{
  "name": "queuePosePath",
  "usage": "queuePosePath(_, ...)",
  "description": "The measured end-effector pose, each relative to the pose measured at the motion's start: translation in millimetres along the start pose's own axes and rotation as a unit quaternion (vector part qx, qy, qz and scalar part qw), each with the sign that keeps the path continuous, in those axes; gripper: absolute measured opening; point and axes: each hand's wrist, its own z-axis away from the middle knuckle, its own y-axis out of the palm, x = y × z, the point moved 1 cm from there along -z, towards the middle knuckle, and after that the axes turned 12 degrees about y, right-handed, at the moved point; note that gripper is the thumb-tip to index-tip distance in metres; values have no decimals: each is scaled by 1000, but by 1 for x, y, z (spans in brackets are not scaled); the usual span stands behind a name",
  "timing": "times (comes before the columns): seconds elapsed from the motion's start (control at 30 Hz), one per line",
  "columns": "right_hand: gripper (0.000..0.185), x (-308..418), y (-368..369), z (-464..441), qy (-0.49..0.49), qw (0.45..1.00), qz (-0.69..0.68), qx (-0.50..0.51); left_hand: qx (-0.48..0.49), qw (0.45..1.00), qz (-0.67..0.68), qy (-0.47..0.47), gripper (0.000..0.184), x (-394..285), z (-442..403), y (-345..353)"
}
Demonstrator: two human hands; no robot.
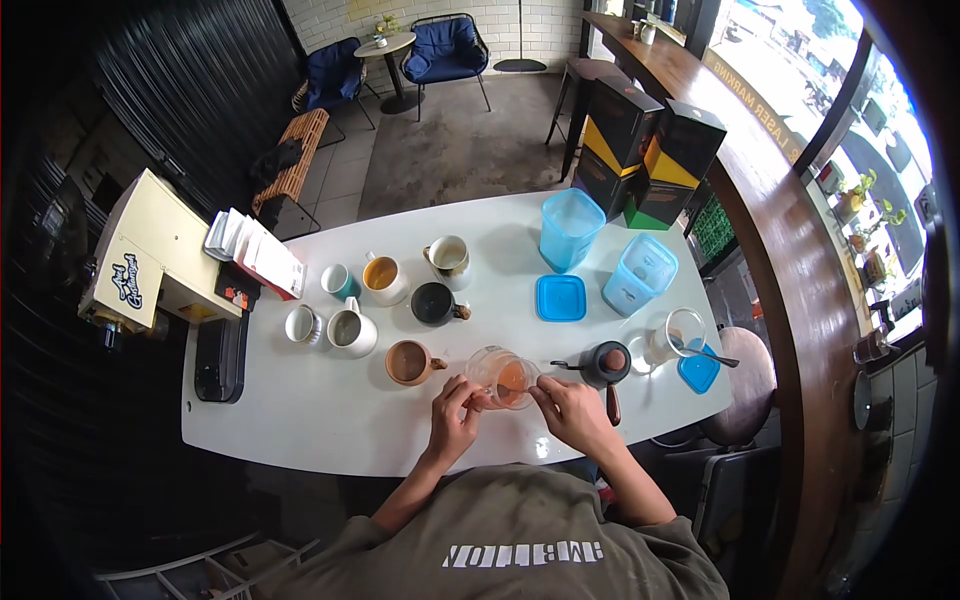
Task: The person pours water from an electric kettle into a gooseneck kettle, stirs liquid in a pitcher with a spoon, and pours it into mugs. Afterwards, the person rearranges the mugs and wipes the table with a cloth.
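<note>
A clear glass pitcher (490, 362) with orange-brown liquid in it is tilted over the white table's near edge. My left hand (458, 412) grips its left side, fingers closed. At the right side of the rim, my right hand (570, 408) pinches a thin spoon (518, 389) whose end reaches into the liquid. Just left of the pitcher stands a brown mug (408, 362). To the right is a dark pot (606, 362) with a wooden handle and a brown knob.
Several mugs, among them a black mug (433, 303) and a white mug (351, 331), stand at left. Two blue containers (572, 230), a blue lid (560, 298) and a glass jar (684, 331) with a spoon are at right. A dispenser machine (165, 250) borders the left end.
</note>
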Motion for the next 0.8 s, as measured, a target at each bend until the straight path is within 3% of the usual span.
queuePosePath(0.53,20,-7,2,3,4,999,32,5,-3,1000,8,13,9,-6,1,2)
queuePosePath(0.6,19,-10,2,2,1,999,39,20,-21,1000,13,10,22,-4,2,4)
queuePosePath(0.8,21,-11,2,4,-5,1000,2,-11,-18,1000,23,4,22,-3,5,7)
